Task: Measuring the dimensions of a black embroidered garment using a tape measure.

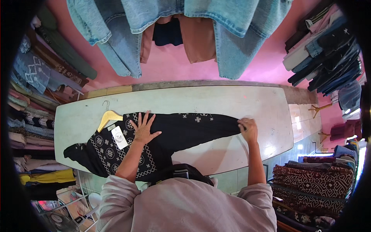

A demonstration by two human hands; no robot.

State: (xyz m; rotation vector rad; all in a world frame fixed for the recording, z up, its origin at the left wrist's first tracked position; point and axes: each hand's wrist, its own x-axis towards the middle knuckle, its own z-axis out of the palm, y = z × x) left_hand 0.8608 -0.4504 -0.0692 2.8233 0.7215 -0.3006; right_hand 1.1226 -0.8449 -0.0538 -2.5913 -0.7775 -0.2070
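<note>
A black garment [110, 158] with white embroidered flowers and zigzag bands lies sideways across a white table [203, 100]. Its long black sleeve [194, 130] stretches to the right and narrows towards the cuff. My right hand [249, 129] pinches the cuff end of this sleeve. Flat on the garment, fingers spread, my left hand [144, 129] presses near the embroidered shoulder. A light wooden hanger [109, 118] with a metal hook sits in the neck opening at the left. Beside the hanger, a white hang tag [119, 138] rests on the embroidered front.
Denim garments [156, 11] hang against the pink wall at the far side. Racks of clothes stand at the left [32, 127] and right [327, 49]. Patterned brown garments [313, 179] hang at the lower right. A fan [55, 219] stands low at the left.
</note>
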